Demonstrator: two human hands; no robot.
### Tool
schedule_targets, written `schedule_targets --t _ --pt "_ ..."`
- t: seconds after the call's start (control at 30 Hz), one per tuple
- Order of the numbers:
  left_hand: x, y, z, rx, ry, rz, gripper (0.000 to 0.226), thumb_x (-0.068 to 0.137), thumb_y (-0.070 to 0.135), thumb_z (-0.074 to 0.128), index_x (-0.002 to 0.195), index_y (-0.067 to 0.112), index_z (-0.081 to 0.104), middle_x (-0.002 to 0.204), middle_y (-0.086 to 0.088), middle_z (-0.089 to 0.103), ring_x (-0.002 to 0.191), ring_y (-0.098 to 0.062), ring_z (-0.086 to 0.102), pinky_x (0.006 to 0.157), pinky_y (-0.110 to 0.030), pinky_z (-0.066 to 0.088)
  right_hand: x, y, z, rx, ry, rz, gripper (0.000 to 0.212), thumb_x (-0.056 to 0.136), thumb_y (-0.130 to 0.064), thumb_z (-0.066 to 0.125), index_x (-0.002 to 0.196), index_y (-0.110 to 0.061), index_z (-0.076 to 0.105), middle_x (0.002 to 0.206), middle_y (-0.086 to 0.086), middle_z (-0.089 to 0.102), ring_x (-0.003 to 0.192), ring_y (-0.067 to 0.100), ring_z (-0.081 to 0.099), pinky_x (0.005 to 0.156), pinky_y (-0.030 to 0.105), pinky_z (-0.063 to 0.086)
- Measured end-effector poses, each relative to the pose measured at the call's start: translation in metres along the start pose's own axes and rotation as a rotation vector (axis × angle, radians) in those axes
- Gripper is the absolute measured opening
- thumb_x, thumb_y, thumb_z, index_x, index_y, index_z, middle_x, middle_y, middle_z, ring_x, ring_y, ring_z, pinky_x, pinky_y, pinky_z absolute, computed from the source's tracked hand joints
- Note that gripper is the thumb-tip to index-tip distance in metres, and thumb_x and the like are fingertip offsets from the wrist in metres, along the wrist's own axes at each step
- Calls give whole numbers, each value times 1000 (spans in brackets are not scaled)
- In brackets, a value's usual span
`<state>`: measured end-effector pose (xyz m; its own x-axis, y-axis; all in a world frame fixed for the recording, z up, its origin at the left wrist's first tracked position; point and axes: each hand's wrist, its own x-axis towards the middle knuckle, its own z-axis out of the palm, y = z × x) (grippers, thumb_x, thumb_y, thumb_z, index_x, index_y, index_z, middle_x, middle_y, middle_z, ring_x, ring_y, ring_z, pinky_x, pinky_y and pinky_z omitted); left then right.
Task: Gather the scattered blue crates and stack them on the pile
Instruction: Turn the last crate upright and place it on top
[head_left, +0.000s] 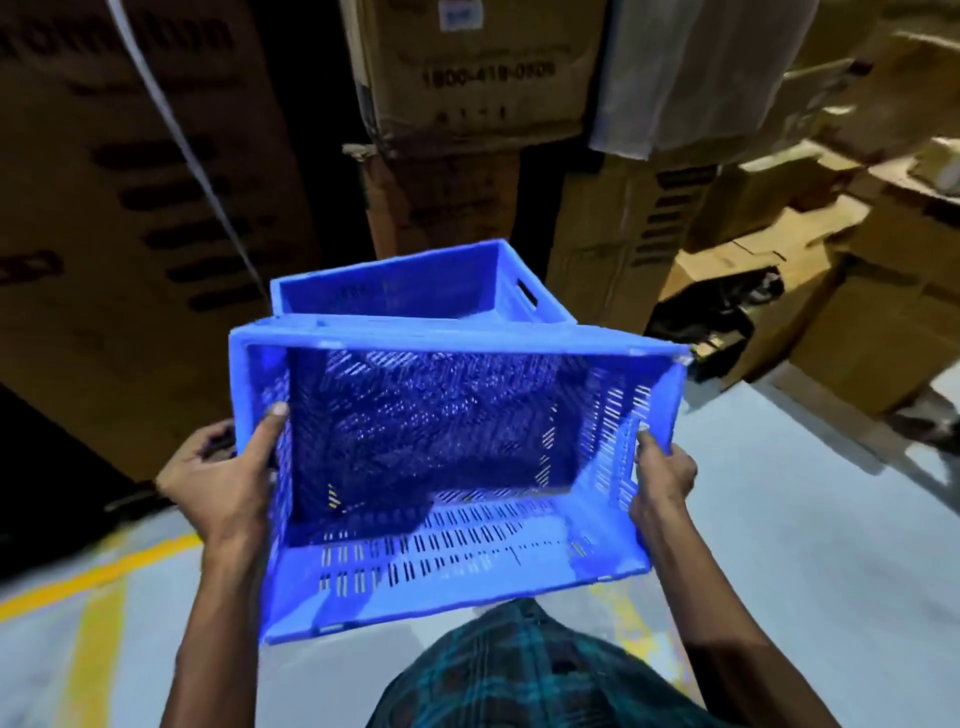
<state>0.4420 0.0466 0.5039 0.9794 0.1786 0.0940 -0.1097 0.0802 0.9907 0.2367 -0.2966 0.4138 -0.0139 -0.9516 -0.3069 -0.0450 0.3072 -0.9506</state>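
The left hand (218, 478) grips the left wall of the crate (447, 467), thumb hooked over the rim and down the inside, fingers curled round the outside. The right hand (662, 488) grips the right wall the same way, thumb inside. The crate hangs between them, tipped so its open mouth faces the camera, held clear of the floor (779, 545).

At twelve o'clock, just past its far rim, sits the pile (415, 286): another blue crate, open side up, turned at an angle to the held one. Cartons (467, 78) stand behind it from ten to two o'clock. A yellow line (93, 577) crosses the floor at eight o'clock.

The likely trouble is misalignment: the two crates are skewed, so setting one down without squaring and levelling it could catch a corner on the rim, leaving it perched crooked or sliding off. The thumbs inside could get pinched if it nests.
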Motion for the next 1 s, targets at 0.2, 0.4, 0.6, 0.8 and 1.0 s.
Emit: schedule_targets --t 0.2,0.4,0.6,0.8,1.0 --pt "-19 -25 29 -55 154 -83 53 62 48 87 87 4 70 47 4 60 35 -8 42 39 -17 33 67 -42 30 -233 -79 -105 36 74 -42 69 67 -10 55 65 6 59 63 25 54 66 41 49" --pt "-58 -33 56 -132 267 -167 30 68 34 86 74 14 66 47 2 55 35 -11 37 37 -19 26 100 -90 40 -368 -142 -308 26 80 -41 66 84 -16 62 82 10 69 81 33 67 80 44 54" --pt "-35 -14 73 -173 264 -189 31 70 29 85 66 15 58 44 2 54 31 -9 37 36 -14 26 112 -140 56 -518 -297 -527 24 88 -28 64 89 -4 66 72 17 63 76 38 63 68 38 45" --pt "56 26 84 -31 33 -300 36 85 35 72 66 16 48 46 -1 45 25 -6 33 35 -8 24 111 -186 108 -615 -329 -717 23 87 -27 63 94 -6 69 77 17 66 85 40 66 69 36 44" --pt "137 51 115 94 38 -228 29 90 34 67 78 18 46 40 -1 50 24 -5 36 32 -9 22 104 -227 170 -725 -335 -733 35 89 -29 59 111 -4 68 108 30 67 103 46 63 83 41 50"
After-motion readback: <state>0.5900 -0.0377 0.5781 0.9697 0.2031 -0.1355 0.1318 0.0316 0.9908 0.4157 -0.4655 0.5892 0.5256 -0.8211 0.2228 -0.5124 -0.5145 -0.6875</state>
